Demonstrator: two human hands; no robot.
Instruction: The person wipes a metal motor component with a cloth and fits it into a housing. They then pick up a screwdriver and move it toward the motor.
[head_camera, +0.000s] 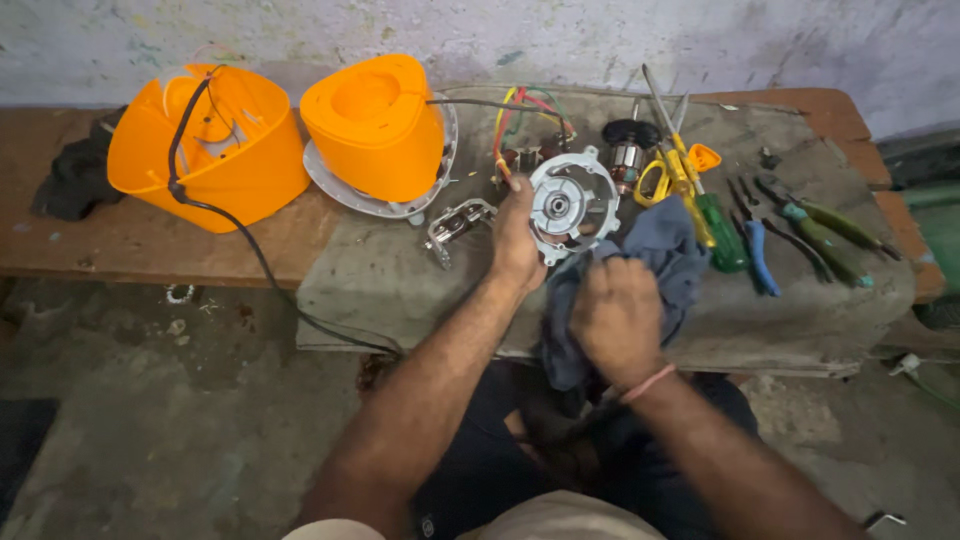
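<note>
— Near the middle of the bench (200, 240), toward its back edge: left hand (517, 240) is closed round the rim of the round metal motor housing (567, 205), holding it tilted up off the grey slab (400, 285). Right hand (617, 318) is balled tight on the blue-grey rag (665, 255), just beside the housing's lower edge.

— So wiping it down. Any tips?

— I'd say keep the left thumb clear of the centre hub, turn the housing bit by bit, and work the rag w/ a fingertip into the spokes, not just over the face. Also mind the coloured wires (520, 110) behind it; they look easy to snag.

— How much stuff is on there?

— Orange shells: 2, a hollow one (215, 140) at the back-left w/ a black cord (240, 230) running out over the front edge, and a capped one (375, 125) on a pale base plate. 1 small metal bracket (458, 225) left of the hand. 1 rotor (630, 150) at the back. 1 pair of yellow-handled scissors (668, 175). Screwdrivers: 1 green-handled (722, 232) for sure; maybe more, shafts overlap, can't tell. Pliers toward the right end: approx 3, one blue-handled (760, 255), two green (830, 235). 1 dark cloth (75, 175) at the far left end.
</note>
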